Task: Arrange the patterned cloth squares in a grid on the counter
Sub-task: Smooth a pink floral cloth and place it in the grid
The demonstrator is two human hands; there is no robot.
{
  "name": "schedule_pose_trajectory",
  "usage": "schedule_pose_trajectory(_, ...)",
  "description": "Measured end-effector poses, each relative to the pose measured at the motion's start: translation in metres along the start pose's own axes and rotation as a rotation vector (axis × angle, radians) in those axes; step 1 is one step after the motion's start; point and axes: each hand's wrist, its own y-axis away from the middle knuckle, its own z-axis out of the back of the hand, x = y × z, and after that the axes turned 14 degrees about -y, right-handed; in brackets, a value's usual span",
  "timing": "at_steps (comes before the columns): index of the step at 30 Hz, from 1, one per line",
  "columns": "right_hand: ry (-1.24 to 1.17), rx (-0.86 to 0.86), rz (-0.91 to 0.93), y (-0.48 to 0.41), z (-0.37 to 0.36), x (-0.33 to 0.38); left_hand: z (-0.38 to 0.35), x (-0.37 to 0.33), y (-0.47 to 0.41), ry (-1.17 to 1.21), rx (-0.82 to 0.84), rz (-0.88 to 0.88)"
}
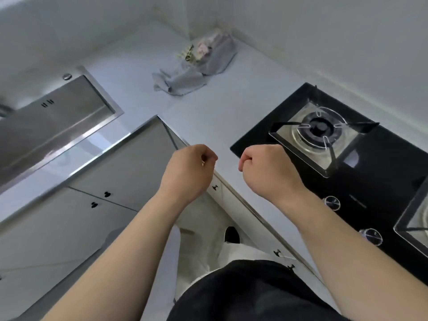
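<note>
Left hand (188, 167): raised in front of the body, over the inner corner edge of the counter (208, 107). The fingers are curled in toward the palm. No object is visible in the grip.

Right hand (264, 167): raised just beside the left hand, at the same height, with a narrow gap between the two. The fingers are closed into a fist, back of the hand upward. It holds nothing.

Patterned cloth squares (200, 49): bunched in a small heap in the far corner of the counter, well beyond both hands and slightly closer to the line of the left hand. The heap rests against the wall corner. Individual squares cannot be counted; pink, cream and dark prints are visible.

Grey cloths (185, 81): two crumpled pieces, touching the heap on its near side and partly wrapped around it.

Sink (58, 117): steel basin, set into the counter well to the left of the left hand.

Gas hob (382, 163): black glass panel directly to the right of the right hand. One burner (320, 129) lies just beyond that hand. Two control knobs (331, 202) sit beside the right forearm.

Cabinet doors (69, 218): below the left forearm.
</note>
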Motion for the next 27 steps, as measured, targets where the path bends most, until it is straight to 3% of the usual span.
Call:
schedule_pose_trajectory(8, 0.024, 0.081, 0.032, -0.132, -0.012, 0.030, 0.032, 0.037, -0.100, 0.013, 0.014, 0.098)
schedule_pose_trajectory(13, 0.010, 0.072, -0.021, -0.192, -0.025, 0.044, 0.042, 0.058, -0.163, 0.025, 0.036, 0.069)
schedule_pose_trajectory(17, 0.032, 0.048, -0.083, -0.242, -0.039, 0.054, 0.051, 0.077, -0.230, 0.029, 0.043, 0.014)
schedule_pose_trajectory(27, 0.105, -0.112, -0.333, -0.420, -0.098, 0.063, 0.064, 0.131, -0.413, -0.063, 0.235, -0.259)
